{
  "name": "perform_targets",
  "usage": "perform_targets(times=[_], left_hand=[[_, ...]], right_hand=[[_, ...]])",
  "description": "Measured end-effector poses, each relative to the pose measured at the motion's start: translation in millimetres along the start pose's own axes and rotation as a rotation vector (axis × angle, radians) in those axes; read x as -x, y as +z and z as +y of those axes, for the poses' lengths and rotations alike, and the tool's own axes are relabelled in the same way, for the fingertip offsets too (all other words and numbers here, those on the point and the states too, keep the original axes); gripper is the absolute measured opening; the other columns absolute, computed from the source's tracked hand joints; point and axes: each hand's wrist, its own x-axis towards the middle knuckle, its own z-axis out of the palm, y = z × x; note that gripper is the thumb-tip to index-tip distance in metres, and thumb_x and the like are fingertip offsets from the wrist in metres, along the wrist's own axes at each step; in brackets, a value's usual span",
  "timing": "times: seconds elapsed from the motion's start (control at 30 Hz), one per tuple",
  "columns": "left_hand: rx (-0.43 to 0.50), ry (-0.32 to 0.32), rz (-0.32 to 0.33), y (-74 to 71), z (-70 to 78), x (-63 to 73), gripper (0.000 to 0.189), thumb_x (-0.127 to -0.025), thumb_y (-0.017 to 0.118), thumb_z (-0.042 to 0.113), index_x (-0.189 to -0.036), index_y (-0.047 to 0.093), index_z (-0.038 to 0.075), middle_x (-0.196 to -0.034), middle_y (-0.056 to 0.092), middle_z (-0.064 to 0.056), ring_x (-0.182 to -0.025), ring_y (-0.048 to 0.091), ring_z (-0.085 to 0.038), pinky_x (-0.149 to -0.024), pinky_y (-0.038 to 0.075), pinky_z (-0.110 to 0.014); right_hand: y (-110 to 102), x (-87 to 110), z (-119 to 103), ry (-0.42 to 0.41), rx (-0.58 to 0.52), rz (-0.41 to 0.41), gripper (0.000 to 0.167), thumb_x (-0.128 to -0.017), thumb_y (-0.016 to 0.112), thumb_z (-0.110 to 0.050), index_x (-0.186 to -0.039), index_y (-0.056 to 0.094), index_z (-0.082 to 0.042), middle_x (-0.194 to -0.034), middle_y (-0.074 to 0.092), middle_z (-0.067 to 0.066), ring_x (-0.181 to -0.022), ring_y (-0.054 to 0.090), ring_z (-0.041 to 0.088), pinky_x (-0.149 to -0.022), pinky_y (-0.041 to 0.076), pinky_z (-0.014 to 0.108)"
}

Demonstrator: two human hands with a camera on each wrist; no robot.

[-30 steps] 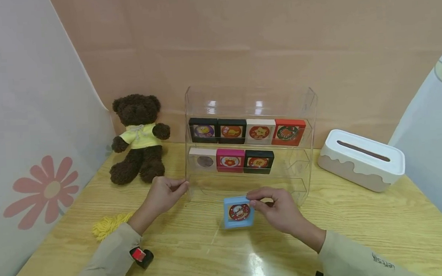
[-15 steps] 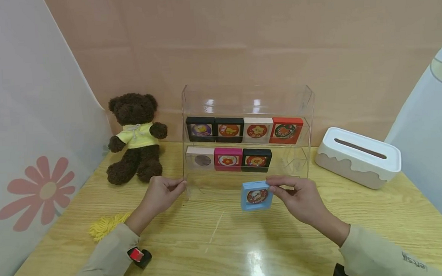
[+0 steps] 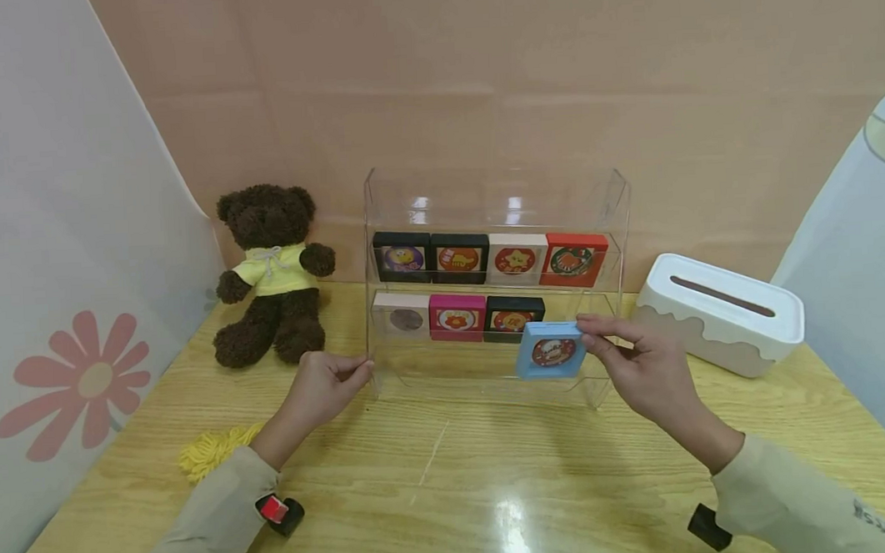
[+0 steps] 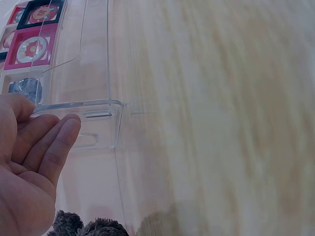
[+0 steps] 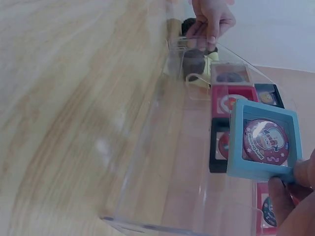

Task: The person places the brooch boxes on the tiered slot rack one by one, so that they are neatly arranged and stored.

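My right hand (image 3: pixel 646 370) pinches a light blue square frame (image 3: pixel 551 351) by its upper right corner. A round red badge shows inside this frame. It hangs in front of the clear acrylic rack (image 3: pixel 447 368), just right of the black frame (image 3: pixel 515 316) on the middle tier; in the right wrist view the blue frame (image 5: pixel 236 137) partly covers that black one. My left hand (image 3: pixel 328 391) pinches the rack's left side edge between thumb and fingers. A white frame (image 3: pixel 402 315) and a pink frame (image 3: pixel 457 317) also sit on the middle tier.
Two black frames (image 3: pixel 402 258), a white one and a red frame (image 3: pixel 575 259) line the tier above. A brown teddy bear (image 3: pixel 271 273) sits left of the rack, near yellow yarn (image 3: pixel 215 451). To the right stands a tissue box (image 3: pixel 718 312).
My right hand has carried the blue frame rightward and up, from low before the rack to the middle tier's right side. My left hand has stayed on the rack's edge.
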Motion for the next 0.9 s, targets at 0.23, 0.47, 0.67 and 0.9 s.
perform_targets(times=[0.23, 0.47, 0.67, 0.9], left_hand=[[-0.004, 0.015, 0.007, 0.2, -1.4, -1.8, 0.017, -0.089, 0.065, 0.004, -0.096, 0.071, -0.011, -0.086, 0.069, -0.018, -0.073, 0.069, -0.021, -0.053, 0.054, -0.022], [0.001, -0.001, 0.0, -0.7, -1.2, -0.4, 0.018, -0.09, 0.065, 0.005, -0.097, 0.071, -0.011, -0.087, 0.069, -0.019, -0.075, 0.069, -0.023, -0.055, 0.054, -0.022], [0.025, -0.015, -0.007, -0.5, -1.7, -0.1, 0.018, -0.09, 0.064, 0.005, -0.097, 0.07, -0.011, -0.088, 0.069, -0.019, -0.076, 0.069, -0.023, -0.056, 0.053, -0.021], [0.022, -0.009, -0.004, 0.3, -2.1, 0.8, 0.018, -0.09, 0.064, 0.005, -0.097, 0.07, -0.011, -0.088, 0.069, -0.019, -0.076, 0.069, -0.023, -0.056, 0.053, -0.021]], right_hand=[[-14.1, -13.8, 5.2, -0.043, -0.011, 0.097, 0.022, -0.078, 0.065, 0.021, -0.095, 0.072, 0.009, -0.095, 0.069, 0.019, -0.082, 0.065, -0.001, -0.067, 0.051, 0.013], [-26.3, -28.3, 8.7, -0.07, 0.021, 0.185, 0.019, -0.077, 0.067, 0.019, -0.094, 0.072, 0.011, -0.09, 0.071, 0.013, -0.069, 0.064, -0.003, -0.053, 0.046, 0.007], [-31.6, -36.3, 10.7, -0.067, 0.07, 0.222, 0.016, -0.079, 0.069, 0.015, -0.094, 0.073, 0.009, -0.09, 0.071, 0.008, -0.069, 0.062, -0.005, -0.05, 0.043, 0.006], [-30.0, -40.9, 18.7, -0.03, 0.061, 0.283, 0.015, -0.078, 0.068, 0.017, -0.091, 0.073, 0.01, -0.09, 0.07, 0.013, -0.07, 0.062, -0.007, -0.059, 0.047, 0.006]])
